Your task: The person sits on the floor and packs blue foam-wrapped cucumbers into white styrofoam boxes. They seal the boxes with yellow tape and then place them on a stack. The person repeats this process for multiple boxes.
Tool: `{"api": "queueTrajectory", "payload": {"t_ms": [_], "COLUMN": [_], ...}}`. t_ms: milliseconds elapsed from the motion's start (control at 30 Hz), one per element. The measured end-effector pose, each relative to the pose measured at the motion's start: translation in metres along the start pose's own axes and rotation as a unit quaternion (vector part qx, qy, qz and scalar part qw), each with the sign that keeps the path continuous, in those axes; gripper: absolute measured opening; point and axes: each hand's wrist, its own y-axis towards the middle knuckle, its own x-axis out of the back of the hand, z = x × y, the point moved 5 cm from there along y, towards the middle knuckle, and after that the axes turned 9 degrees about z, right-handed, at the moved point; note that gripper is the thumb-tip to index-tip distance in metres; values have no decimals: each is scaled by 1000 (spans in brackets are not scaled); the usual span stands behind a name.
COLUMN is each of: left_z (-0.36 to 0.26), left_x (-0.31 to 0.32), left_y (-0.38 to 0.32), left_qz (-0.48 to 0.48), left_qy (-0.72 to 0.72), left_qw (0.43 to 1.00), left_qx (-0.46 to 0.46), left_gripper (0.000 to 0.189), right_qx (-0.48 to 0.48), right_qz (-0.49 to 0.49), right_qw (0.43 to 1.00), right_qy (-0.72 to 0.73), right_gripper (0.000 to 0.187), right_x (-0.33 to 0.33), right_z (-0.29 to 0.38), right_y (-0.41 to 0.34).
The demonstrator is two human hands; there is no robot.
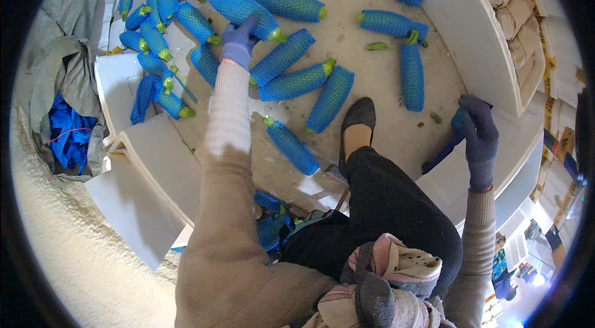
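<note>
My left hand (238, 41), in a purple-grey knit glove, grips a large zucchini in a blue foam net sleeve (239, 8), with thumb and fingers along its near side. Several sleeved zucchini lie around it on the floor, one of them a zucchini (289, 6) just to its right. My right hand (481, 142), gloved alike, is at the right over the white foam boxes, fingers curled. Beside and below those fingers a dark blue elongated thing (444, 152) shows; whether the hand holds it is hidden.
A white foam box (458, 21) at the upper right contains paper-wrapped items (509, 7). White foam boxes (160, 156) also stand at the left, near a grey cloth (69, 65) and a blue bundle (69, 130). My black shoe (359, 119) rests on the concrete floor (386, 77) among loose zucchini.
</note>
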Motion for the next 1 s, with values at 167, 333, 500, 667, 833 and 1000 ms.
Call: {"api": "queueTrajectory", "payload": {"t_ms": [167,333,500,667,833,1000], "left_z": [-31,24,91,119,78,39], "left_x": [-165,-175,-59,-12,-1,-17], "left_y": [-154,-165,-16,48,18,14], "left_qz": [284,237,188,160,79,51], "left_qy": [310,557,704,719,859,882], "left_qw": [886,769,684,677,503,468], "left_qx": [-195,-206,-34,-1,-42,-26], "left_gripper": [52,62,65,74,89,89], "right_qx": [74,-59,31,99,-236,-208], "right_qz": [53,47,-10,-92,-144,54], "right_qw": [926,902,795,808,939,976], "right_qy": [367,426,605,574,207,-36], "right_gripper": [67,86,97,92,77,76], "right_x": [-35,2,102,192,174,93], "right_z": [57,25,-25,-68,-123,-139], "right_y": [49,19,-99,-235,-323,-328]}}
